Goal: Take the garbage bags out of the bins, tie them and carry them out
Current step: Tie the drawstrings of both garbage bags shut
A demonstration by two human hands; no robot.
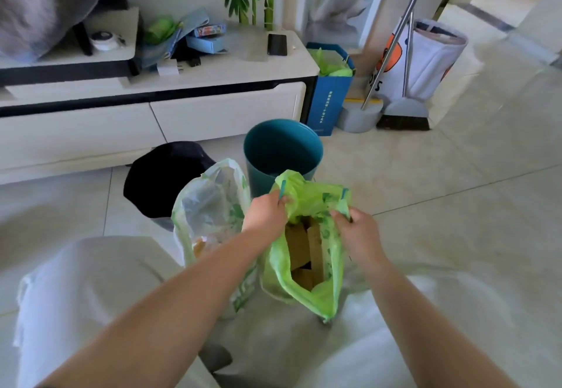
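A bright green garbage bag stands on the floor between my knees, its mouth open with brown cardboard pieces inside. My left hand grips the bag's far left rim. My right hand pinches the right rim. Just left of it a clear, green-printed garbage bag stands open, untouched. Behind the bags a teal bin stands with no bag in it, and a black bin lies to its left.
A white TV cabinet runs along the back left. To its right stand a blue paper bag with green plastic inside, a grey dustpan, a broom and a white laundry bag. Tiled floor spreads to the right.
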